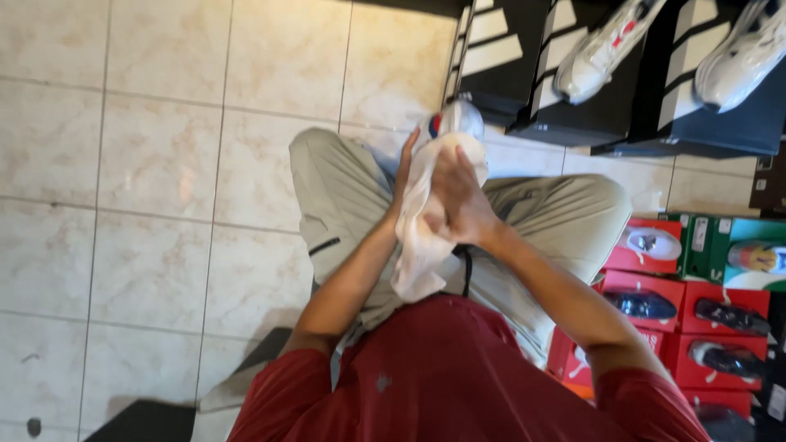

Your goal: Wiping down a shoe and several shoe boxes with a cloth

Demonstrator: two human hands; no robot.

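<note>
Above the lap, between both hands, a white shoe point(455, 121) is held with its toe pointing away, largely wrapped in a white cloth point(419, 237). The left hand point(404, 176) is laid flat along the shoe's near side, fingers extended and closed against the cloth. The right hand point(458, 196) is curled over the cloth, pressing it onto the shoe. The step in hand is judged to be wiping of the upper. A firm left-hand hold and a turn of the shoe would be called for to reach uncovered parts. Black boxes point(573, 98) bearing white shoes and red boxes point(655, 282) are noted on the tiled floor point(164, 164)
</note>
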